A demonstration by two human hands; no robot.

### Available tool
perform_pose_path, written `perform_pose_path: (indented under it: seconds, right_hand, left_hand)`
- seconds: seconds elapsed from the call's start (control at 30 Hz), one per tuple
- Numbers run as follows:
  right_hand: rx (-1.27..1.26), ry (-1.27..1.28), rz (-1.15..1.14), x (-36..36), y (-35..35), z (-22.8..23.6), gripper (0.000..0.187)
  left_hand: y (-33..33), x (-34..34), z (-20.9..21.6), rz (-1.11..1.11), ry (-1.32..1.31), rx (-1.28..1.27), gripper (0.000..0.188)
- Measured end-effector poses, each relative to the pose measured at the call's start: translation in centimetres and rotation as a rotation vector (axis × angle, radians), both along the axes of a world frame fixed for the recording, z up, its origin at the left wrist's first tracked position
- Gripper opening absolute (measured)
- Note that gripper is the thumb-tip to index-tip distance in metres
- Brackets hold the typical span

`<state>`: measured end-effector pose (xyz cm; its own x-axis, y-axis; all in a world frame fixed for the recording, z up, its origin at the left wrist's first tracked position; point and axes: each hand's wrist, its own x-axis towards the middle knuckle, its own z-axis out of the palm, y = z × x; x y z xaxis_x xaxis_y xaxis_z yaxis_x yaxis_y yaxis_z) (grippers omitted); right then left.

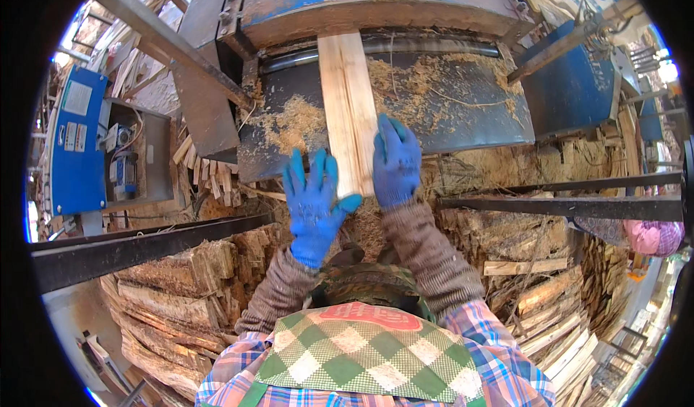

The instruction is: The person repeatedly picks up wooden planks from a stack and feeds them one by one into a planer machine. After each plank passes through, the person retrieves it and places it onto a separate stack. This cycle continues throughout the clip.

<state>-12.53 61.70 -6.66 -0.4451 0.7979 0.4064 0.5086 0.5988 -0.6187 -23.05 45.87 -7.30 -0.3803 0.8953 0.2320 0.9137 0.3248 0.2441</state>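
Note:
A long pale wooden board (348,110) lies lengthwise on the dark metal bed of a machine (463,129), its far end passing under the machine's heavy front. Blue gloves cover both hands. My left hand (312,201) is open, fingers spread, just left of the board's near end, with the thumb pointing toward that end. My right hand (397,163) is at the board's right edge, its fingers bent and drawn together against the wood; the underside of this grip is hidden.
A metal roller (434,48) spans the machine's opening, and sawdust (293,123) litters the bed. Dark metal rails (144,251) run on both sides of me. Stacked rough wood (173,291) stands at left and right. A blue control box (76,139) is at far left.

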Motion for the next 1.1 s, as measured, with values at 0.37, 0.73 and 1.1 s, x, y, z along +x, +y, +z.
perform_pose_path:
  seconds: [0.37, 0.73, 1.1]
  right_hand:
    - [0.422, -0.434, 0.475, -7.2, 6.7, -0.4, 0.045]
    - [-0.015, -0.242, 0.055, 17.7, 26.9, -9.6, 0.046]
    - [0.129, 0.027, 0.792, 15.7, -5.2, 2.7, 0.071]
  left_hand:
    - [10.1, -6.5, -4.6, 0.349, 0.236, -0.147, 0.063]
    - [-2.6, 2.9, -2.9, 0.512, 0.124, -0.546, 0.044]
    - [-34.6, 28.5, -12.4, 1.378, -1.501, 0.226, 0.078]
